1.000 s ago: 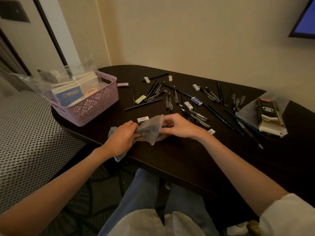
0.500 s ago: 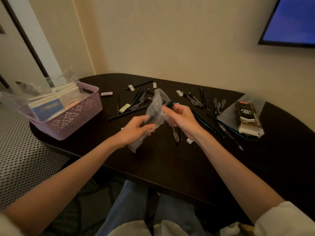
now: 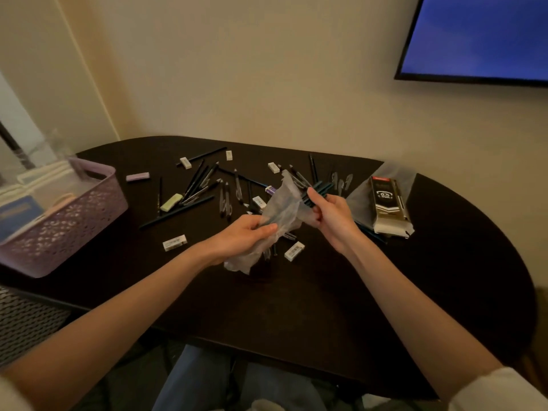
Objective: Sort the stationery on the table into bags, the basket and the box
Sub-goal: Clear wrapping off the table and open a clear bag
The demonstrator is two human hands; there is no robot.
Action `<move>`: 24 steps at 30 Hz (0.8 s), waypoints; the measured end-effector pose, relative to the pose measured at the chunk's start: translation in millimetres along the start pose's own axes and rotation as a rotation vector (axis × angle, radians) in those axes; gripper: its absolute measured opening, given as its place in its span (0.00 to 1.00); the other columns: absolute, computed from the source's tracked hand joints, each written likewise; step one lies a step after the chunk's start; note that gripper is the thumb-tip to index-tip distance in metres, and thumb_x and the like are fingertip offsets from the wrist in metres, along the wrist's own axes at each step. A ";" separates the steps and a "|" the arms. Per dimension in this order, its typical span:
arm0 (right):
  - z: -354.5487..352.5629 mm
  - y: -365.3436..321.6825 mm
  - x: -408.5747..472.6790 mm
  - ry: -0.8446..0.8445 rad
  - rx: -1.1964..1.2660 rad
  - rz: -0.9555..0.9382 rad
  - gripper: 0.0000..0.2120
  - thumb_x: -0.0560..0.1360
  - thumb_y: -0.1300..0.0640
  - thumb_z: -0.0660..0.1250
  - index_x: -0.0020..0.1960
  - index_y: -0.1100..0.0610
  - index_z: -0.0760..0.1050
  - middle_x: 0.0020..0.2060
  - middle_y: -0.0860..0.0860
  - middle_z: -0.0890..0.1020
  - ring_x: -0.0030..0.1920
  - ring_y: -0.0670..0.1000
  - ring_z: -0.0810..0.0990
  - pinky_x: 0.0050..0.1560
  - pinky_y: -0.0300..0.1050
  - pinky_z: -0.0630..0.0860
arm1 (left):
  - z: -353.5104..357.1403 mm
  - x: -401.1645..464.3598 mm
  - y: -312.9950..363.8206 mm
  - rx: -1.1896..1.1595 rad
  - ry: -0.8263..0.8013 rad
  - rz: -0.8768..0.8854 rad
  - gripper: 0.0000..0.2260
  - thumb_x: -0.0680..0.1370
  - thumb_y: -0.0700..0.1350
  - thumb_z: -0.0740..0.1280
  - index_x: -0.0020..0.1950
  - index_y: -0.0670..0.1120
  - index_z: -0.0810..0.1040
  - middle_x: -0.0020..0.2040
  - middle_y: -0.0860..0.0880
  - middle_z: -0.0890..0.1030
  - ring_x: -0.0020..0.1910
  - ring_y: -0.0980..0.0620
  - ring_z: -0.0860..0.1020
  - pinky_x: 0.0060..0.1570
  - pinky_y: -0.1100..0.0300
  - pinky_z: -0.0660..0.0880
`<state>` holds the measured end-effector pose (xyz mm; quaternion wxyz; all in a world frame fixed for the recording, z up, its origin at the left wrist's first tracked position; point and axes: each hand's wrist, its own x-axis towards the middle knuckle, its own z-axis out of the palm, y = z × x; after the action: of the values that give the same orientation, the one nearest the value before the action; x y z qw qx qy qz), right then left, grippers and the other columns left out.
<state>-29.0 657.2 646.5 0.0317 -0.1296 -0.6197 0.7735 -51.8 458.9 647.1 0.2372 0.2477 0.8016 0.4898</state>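
Over the counter [image 3: 296, 307], left hand [image 3: 240, 235] grips a clear bag [image 3: 278, 212], right hand [image 3: 329, 212] feeds dark pencils [image 3: 318, 189]; scattered pens [image 3: 204, 185] and erasers [image 3: 175, 242] remain unsorted.

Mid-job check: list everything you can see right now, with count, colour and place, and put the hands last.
Table: one, dark brown, fills the middle.
Basket: one, purple, left edge, cards inside.
Erasers: several, mostly white, scattered; a green one and a purple one at left.
Pens and pencils: many, dark, loose across the centre.
Pen box: one, black and gold, right, on a clear bag.
Screen: one, blue, on the wall upper right.
Clear bag: one, translucent, held above the table.
Pencils in hand: a few, dark, mouth of the bag.
Left hand: grips the bag.
Right hand: holds the pencils.
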 end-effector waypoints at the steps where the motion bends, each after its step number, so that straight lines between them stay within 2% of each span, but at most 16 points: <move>1: -3.1 1.8 3.0 0.020 0.045 0.013 0.08 0.79 0.55 0.65 0.48 0.59 0.76 0.31 0.53 0.75 0.32 0.48 0.75 0.43 0.42 0.77 | 1.8 2.2 0.0 -0.004 0.012 -0.007 0.09 0.83 0.45 0.59 0.45 0.45 0.75 0.37 0.49 0.73 0.32 0.58 0.72 0.36 0.64 0.70; 3: -6.5 6.4 8.0 0.010 0.142 0.047 0.06 0.77 0.56 0.67 0.49 0.58 0.77 0.34 0.52 0.77 0.37 0.50 0.76 0.50 0.46 0.77 | 5.3 6.1 -0.3 -0.018 0.016 -0.017 0.10 0.83 0.44 0.58 0.44 0.44 0.74 0.36 0.48 0.72 0.31 0.58 0.71 0.35 0.66 0.70; 4: -6.7 7.6 8.3 -0.028 0.181 0.050 0.09 0.75 0.55 0.69 0.53 0.58 0.77 0.40 0.53 0.81 0.43 0.52 0.79 0.55 0.50 0.78 | 7.2 8.6 -0.7 -0.023 0.005 -0.019 0.10 0.83 0.44 0.58 0.46 0.41 0.74 0.37 0.45 0.72 0.31 0.56 0.71 0.35 0.65 0.70; 6: -5.8 9.8 9.0 -0.070 0.171 0.028 0.24 0.70 0.51 0.74 0.62 0.58 0.74 0.54 0.54 0.82 0.55 0.53 0.81 0.57 0.55 0.78 | 11.3 13.2 -1.4 -0.038 -0.020 -0.020 0.12 0.83 0.43 0.58 0.54 0.34 0.73 0.39 0.42 0.71 0.32 0.53 0.70 0.35 0.62 0.70; 7: -4.7 10.1 9.7 -0.068 0.115 0.018 0.30 0.67 0.48 0.75 0.64 0.59 0.73 0.57 0.53 0.81 0.57 0.54 0.80 0.57 0.56 0.78 | 13.1 15.3 -1.0 -0.056 -0.035 -0.025 0.13 0.83 0.43 0.58 0.57 0.33 0.73 0.39 0.42 0.71 0.33 0.52 0.70 0.34 0.62 0.70; 9: -1.9 7.7 10.2 -0.068 0.034 0.025 0.39 0.63 0.41 0.75 0.65 0.62 0.71 0.59 0.54 0.80 0.58 0.54 0.79 0.58 0.57 0.77 | 16.3 19.3 2.0 -0.094 -0.068 -0.029 0.13 0.83 0.44 0.58 0.58 0.34 0.73 0.38 0.43 0.71 0.33 0.53 0.70 0.34 0.63 0.70; 11: -3.1 6.4 14.7 -0.017 0.071 0.090 0.47 0.62 0.38 0.76 0.71 0.60 0.65 0.62 0.55 0.78 0.58 0.55 0.80 0.55 0.57 0.79 | 18.2 24.1 5.6 -0.104 -0.088 -0.025 0.10 0.83 0.45 0.59 0.53 0.40 0.75 0.36 0.48 0.74 0.32 0.56 0.73 0.35 0.65 0.71; 12: -6.6 5.2 18.9 0.033 0.116 0.119 0.44 0.64 0.39 0.76 0.71 0.59 0.65 0.61 0.56 0.78 0.56 0.55 0.81 0.52 0.54 0.81 | 18.1 27.6 7.1 -0.099 -0.095 -0.024 0.09 0.83 0.45 0.59 0.51 0.43 0.76 0.35 0.51 0.75 0.31 0.58 0.73 0.35 0.66 0.71; 13: -12.5 2.1 22.0 0.094 0.161 0.108 0.34 0.69 0.42 0.73 0.67 0.60 0.68 0.57 0.56 0.79 0.52 0.53 0.82 0.46 0.49 0.82 | 16.6 31.2 8.4 -0.088 -0.100 -0.027 0.08 0.83 0.45 0.59 0.49 0.44 0.75 0.34 0.53 0.75 0.31 0.59 0.73 0.34 0.66 0.71; 15: -26.1 -9.8 26.9 0.218 0.227 0.016 0.13 0.77 0.51 0.67 0.54 0.60 0.73 0.44 0.52 0.79 0.36 0.44 0.81 0.30 0.38 0.76 | 10.1 38.4 10.2 -0.029 -0.113 -0.037 0.09 0.83 0.45 0.58 0.46 0.45 0.74 0.32 0.53 0.73 0.29 0.59 0.71 0.32 0.66 0.68; 16: -35.1 -16.6 30.4 0.291 0.279 -0.033 0.09 0.79 0.54 0.64 0.52 0.60 0.73 0.39 0.51 0.78 0.30 0.43 0.78 0.25 0.36 0.73 | 5.0 42.5 11.9 0.019 -0.123 -0.040 0.10 0.83 0.45 0.58 0.44 0.45 0.74 0.32 0.52 0.72 0.28 0.58 0.70 0.30 0.66 0.67; 18: -54.9 -28.5 36.6 0.479 0.391 -0.076 0.08 0.79 0.56 0.62 0.56 0.60 0.71 0.37 0.50 0.76 0.32 0.44 0.76 0.26 0.36 0.71 | -5.6 53.4 15.2 0.126 -0.066 -0.059 0.11 0.83 0.43 0.57 0.44 0.44 0.74 0.33 0.51 0.72 0.28 0.58 0.70 0.29 0.67 0.67; 20: -71.5 -38.8 40.3 0.636 0.409 -0.069 0.04 0.79 0.57 0.61 0.50 0.57 0.71 0.37 0.49 0.74 0.37 0.47 0.74 0.34 0.40 0.72 | -16.9 74.8 16.8 0.174 0.136 -0.084 0.10 0.83 0.42 0.57 0.45 0.43 0.74 0.37 0.48 0.74 0.31 0.56 0.72 0.32 0.66 0.69; 22: -83.7 -45.6 42.6 0.697 0.307 -0.034 0.08 0.78 0.58 0.60 0.40 0.55 0.69 0.37 0.50 0.73 0.38 0.48 0.73 0.38 0.43 0.72 | -26.2 104.2 21.4 0.144 0.328 -0.093 0.08 0.82 0.40 0.57 0.48 0.40 0.74 0.41 0.45 0.75 0.37 0.52 0.73 0.36 0.62 0.69; 24: -91.5 -52.1 44.0 0.694 0.250 -0.031 0.11 0.78 0.61 0.59 0.37 0.56 0.68 0.35 0.52 0.74 0.36 0.49 0.75 0.38 0.44 0.77 | -29.3 134.9 34.9 0.148 0.364 -0.078 0.08 0.80 0.38 0.56 0.48 0.39 0.74 0.42 0.44 0.75 0.40 0.49 0.72 0.41 0.57 0.68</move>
<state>-55.3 765.3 671.6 0.2671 -0.3698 -0.4745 0.7528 -167.5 538.1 671.9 0.0882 0.1404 0.8741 0.4565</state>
